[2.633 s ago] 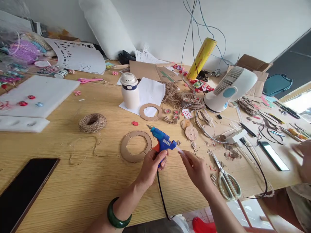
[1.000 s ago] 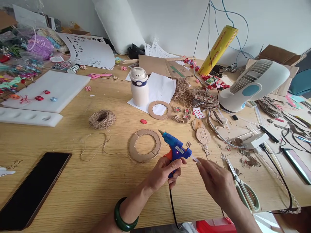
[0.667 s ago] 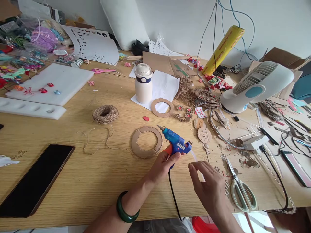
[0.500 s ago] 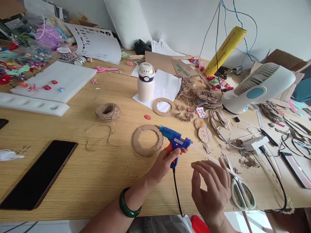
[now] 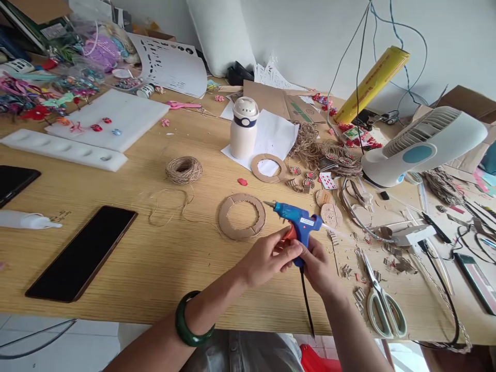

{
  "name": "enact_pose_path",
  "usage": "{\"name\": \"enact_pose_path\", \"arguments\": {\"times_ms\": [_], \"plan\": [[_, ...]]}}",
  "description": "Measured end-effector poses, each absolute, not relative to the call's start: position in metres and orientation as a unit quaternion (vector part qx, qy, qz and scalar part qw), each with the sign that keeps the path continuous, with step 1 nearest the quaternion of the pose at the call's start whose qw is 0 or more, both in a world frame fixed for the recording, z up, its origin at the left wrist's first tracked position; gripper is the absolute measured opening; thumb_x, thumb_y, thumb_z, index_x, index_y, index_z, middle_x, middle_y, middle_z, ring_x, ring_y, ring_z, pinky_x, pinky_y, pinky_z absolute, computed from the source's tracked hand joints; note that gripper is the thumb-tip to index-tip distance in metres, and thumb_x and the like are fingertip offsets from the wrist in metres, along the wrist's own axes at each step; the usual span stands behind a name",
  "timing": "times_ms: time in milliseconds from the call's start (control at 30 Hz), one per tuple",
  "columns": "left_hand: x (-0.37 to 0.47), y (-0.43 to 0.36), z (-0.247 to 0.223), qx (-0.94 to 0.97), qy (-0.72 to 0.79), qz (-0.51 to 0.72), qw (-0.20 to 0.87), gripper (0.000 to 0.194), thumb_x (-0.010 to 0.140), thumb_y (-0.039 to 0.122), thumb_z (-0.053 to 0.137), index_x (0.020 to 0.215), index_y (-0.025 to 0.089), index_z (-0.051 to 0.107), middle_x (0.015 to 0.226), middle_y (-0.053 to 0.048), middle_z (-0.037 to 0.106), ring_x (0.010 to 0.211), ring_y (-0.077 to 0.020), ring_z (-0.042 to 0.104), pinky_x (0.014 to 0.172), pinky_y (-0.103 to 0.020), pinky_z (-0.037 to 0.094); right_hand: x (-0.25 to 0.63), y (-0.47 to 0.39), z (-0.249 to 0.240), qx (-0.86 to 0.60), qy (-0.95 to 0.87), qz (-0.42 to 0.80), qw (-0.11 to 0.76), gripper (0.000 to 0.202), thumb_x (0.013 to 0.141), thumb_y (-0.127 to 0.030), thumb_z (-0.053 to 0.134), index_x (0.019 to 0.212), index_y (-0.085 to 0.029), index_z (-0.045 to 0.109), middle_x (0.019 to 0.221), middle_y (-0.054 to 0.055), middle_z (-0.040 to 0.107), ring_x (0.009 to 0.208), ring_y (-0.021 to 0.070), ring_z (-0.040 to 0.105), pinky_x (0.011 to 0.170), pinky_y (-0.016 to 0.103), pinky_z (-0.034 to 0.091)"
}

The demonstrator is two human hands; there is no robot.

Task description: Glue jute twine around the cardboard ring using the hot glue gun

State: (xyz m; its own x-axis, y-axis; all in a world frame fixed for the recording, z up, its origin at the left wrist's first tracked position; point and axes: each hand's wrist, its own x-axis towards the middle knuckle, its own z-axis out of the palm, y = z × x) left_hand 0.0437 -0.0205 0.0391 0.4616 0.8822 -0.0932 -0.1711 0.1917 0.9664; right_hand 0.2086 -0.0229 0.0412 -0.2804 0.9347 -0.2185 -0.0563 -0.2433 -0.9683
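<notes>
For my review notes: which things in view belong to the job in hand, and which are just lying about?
In the job, or likely so:
blue glue gun, held in left hand and right hand
glue stick in its back end
nearest cardboard ring
twine coil, probably

Apparently just lying about:
fan
white bottle
yellow roll
pink scissors

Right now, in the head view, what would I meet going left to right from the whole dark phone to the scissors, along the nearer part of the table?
Dark phone → twine coil → nearer cardboard ring → blue glue gun → scissors.
</notes>
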Motion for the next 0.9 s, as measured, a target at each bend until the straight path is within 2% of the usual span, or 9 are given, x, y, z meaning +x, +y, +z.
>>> {"name": "enact_pose_path", "arguments": {"times_ms": [67,133,267,367,433,533,633,800,900], "plan": [[0.024,-0.022,0.038,0.605,0.434,0.399,0.535,0.027,0.095,0.037,0.064,0.116,0.021,0.069,0.106,-0.008,0.073,0.101,-0.0232,0.069,0.091,-0.036,0.055,0.214,-0.015,0.044,-0.474,-0.503,0.598,0.406,0.031,0.087,-0.048,0.073,0.092,-0.019,0.063,0.073,-0.001,0.064,0.055,0.0126,0.06,0.057,0.03,0.054],[0.002,-0.023,0.03,0.659,0.514,0.411,0.364,0.028,0.094,0.034,0.067,0.119,0.022,0.071,0.118,-0.01,0.072,0.114,-0.0281,0.064,0.103,-0.044,0.049,0.219,-0.007,0.045,-0.484,-0.511,0.572,0.421,0.03,0.087,-0.042,0.076,0.102,-0.018,0.067,0.071,-0.002,0.063,0.051,0.0105,0.053,0.051,0.028,0.048],[-0.031,-0.021,0.006,0.76,0.531,0.33,0.175,0.044,0.082,0.031,0.081,0.123,0.021,0.067,0.122,-0.011,0.07,0.115,-0.0314,0.063,0.103,-0.047,0.049,0.223,0.011,0.041,-0.458,-0.484,0.599,0.444,0.025,0.086,-0.037,0.078,0.099,-0.018,0.072,0.068,-0.002,0.059,0.05,0.0092,0.048,0.045,0.025,0.041],[-0.035,-0.016,-0.005,0.796,0.534,0.267,0.099,0.034,0.084,0.023,0.079,0.116,0.02,0.067,0.114,-0.009,0.072,0.104,-0.028,0.066,0.093,-0.042,0.054,0.22,0.022,0.036,-0.44,-0.493,0.609,0.438,0.02,0.087,-0.035,0.076,0.099,-0.019,0.072,0.1,0.007,0.07,0.066,0.0137,0.063,0.048,0.027,0.049],[-0.03,-0.012,-0.007,0.8,0.54,0.253,0.064,0.024,0.087,0.02,0.076,0.109,0.019,0.068,0.108,-0.007,0.072,0.097,-0.0254,0.068,0.085,-0.038,0.055,0.218,0.026,0.034,-0.434,-0.504,0.607,0.434,0.02,0.089,-0.035,0.075,0.1,-0.019,0.072,0.114,0.009,0.068,0.073,0.0168,0.068,0.052,0.029,0.053],[-0.018,-0.004,-0.007,0.799,0.548,0.244,0.046,0.028,0.086,0.021,0.078,0.111,0.018,0.066,0.104,-0.007,0.072,0.092,-0.0244,0.068,0.078,-0.036,0.055,0.221,0.025,0.031,-0.449,-0.523,0.589,0.421,0.019,0.093,-0.034,0.071,0.104,-0.019,0.071,0.09,0.005,0.07,0.061,0.0134,0.063,0.053,0.029,0.051],[-0.005,0.001,-0.005,0.794,0.558,0.234,0.056,0.034,0.084,0.021,0.08,0.114,0.017,0.064,0.101,-0.007,0.071,0.091,-0.0242,0.068,0.075,-0.035,0.055,0.227,0.021,0.026,-0.468,-0.53,0.585,0.398,0.019,0.097,-0.035,0.066,0.106,-0.018,0.069,0.064,-0.002,0.061,0.052,0.0113,0.053,0.049,0.027,0.043],[0.001,-0.001,-0.008,0.774,0.561,0.272,0.106,0.019,0.087,0.027,0.078,0.095,0.019,0.062,0.094,-0.002,0.068,0.086,-0.0207,0.067,0.072,-0.031,0.051,0.234,0.019,0.019,-0.499,-0.507,0.594,0.376,0.024,0.097,-0.04,0.064,0.105,-0.018,0.065,0.061,-0.004,0.054,0.051,0.0105,0.047,0.043,0.024,0.035],[-0.002,-0.002,-0.011,0.765,0.555,0.297,0.134,0.009,0.092,0.022,0.071,0.091,0.02,0.062,0.095,-0.001,0.068,0.087,-0.0182,0.066,0.073,-0.029,0.049,0.234,0.018,0.022,-0.52,-0.514,0.587,0.347,0.028,0.097,-0.044,0.063,0.102,-0.017,0.065,0.063,-0.003,0.054,0.049,0.009,0.044,0.041,0.023,0.033]]}}
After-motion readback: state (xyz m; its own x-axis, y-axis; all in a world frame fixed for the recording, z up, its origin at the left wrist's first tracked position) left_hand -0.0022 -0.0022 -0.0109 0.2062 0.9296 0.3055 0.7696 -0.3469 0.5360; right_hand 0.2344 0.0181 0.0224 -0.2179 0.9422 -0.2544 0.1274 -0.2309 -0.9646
